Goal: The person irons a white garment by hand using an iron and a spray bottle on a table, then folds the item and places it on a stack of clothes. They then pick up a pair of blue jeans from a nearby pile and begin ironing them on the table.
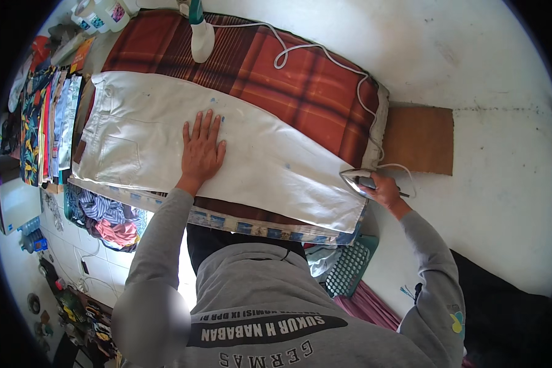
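A pair of white trousers [248,152] lies lengthwise across a padded board under a red plaid cloth [299,101]. Its waistband is at the left, and small blue stains mark the fabric. My left hand [202,149] rests palm down on the trousers near the thigh, fingers spread. With my right hand [382,191] I grip the handle of a clothes iron [353,180], whose soleplate is at the hem end, at the trousers' upper right edge. The hand covers part of the iron's body.
A white spray bottle [203,43] lies on the plaid cloth. The power cord [324,49] loops along the far edge. Folded clothes [50,126] are stacked at left, above a basket of crumpled laundry [108,214]. A green plastic basket [353,267] sits below the board's right end.
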The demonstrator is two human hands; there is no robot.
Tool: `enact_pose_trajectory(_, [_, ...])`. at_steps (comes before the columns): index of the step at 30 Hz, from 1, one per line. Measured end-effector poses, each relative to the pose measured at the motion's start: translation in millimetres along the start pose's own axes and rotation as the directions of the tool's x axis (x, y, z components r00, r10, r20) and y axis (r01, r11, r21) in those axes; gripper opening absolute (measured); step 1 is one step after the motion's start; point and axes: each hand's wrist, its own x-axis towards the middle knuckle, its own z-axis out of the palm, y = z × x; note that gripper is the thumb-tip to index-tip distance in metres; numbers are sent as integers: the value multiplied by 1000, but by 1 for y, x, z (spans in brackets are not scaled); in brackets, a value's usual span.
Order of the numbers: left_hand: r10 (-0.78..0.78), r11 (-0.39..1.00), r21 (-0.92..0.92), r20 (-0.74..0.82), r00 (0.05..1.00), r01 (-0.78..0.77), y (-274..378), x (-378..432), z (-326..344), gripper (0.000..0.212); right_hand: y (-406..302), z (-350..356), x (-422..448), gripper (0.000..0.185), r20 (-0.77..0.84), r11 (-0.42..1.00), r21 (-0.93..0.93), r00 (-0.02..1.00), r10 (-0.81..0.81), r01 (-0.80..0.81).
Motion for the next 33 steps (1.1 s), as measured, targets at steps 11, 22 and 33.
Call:
enact_pose_trajectory(11, [40,998,-44,-72,997,-43,-2,-12,6,60,-179,45,78,51,178,992,44,976,-128,122])
enact_pose_trajectory(22, [388,898,-260,88,917,-355,88,-51,3,70,-122,37,4,49,3,999,-17,999,-45,45])
enact_pose_trajectory(33, [418,897,-221,136,898,-384,90,-53,-3,72,-100,44,-51,50,59,995,-71,996,-69,73])
